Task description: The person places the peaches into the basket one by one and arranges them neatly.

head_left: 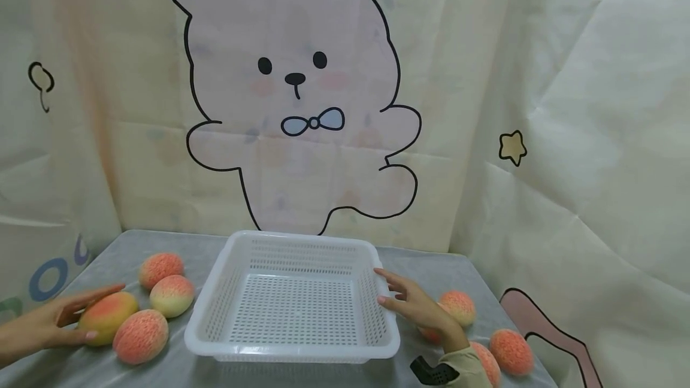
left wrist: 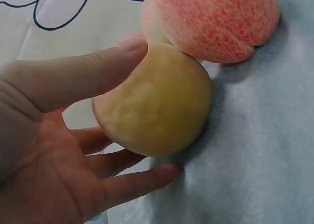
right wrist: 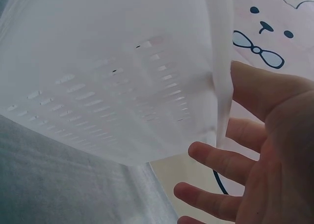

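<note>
My left hand [head_left: 56,322] holds a yellow-red mango [head_left: 110,319] on the table at the left. In the left wrist view, the thumb lies along the mango [left wrist: 162,106] on one side and the fingers reach along its other side. A pink peach [head_left: 141,337] stands right beside the mango, with two more peaches [head_left: 172,296] just behind. At the middle, a white plastic basket [head_left: 291,350] with slotted walls sits on the table. My right hand [head_left: 417,307] grips its right rim; in the right wrist view, thumb and fingers [right wrist: 223,162] lie on either side of that rim [right wrist: 223,94].
Several peaches [head_left: 511,352] lie to the right of the basket, some partly hidden by my right forearm and sleeve [head_left: 466,367]. A grey cloth [head_left: 420,262] covers the table. Behind it hangs a pale curtain [head_left: 458,76] with a cartoon bear.
</note>
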A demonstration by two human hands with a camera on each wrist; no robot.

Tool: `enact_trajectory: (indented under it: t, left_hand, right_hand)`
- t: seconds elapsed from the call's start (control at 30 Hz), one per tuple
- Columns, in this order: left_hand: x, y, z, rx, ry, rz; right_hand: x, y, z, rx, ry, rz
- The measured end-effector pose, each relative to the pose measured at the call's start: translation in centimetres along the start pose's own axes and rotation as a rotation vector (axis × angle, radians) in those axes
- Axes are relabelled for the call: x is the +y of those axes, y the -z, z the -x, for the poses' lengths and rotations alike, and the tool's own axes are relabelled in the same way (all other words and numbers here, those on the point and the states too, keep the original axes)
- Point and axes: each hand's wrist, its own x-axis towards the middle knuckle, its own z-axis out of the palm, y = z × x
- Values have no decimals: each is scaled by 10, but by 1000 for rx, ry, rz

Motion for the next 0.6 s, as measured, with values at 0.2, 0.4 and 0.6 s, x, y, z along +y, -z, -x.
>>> enact_trajectory:
  t: [0.2,0.4,0.6]
  left_hand:
    - [-4,1,-6,-9,50,-12]
    - [-19,2,-7,-21,32,69]
    - [-28,3,-10,7,61,86]
  right_hand:
    - [-1,0,2,-19,7,-61]
    - [4,-1,0,-71,3,-178]
    - [4,-1,-1,-85,5,-221]
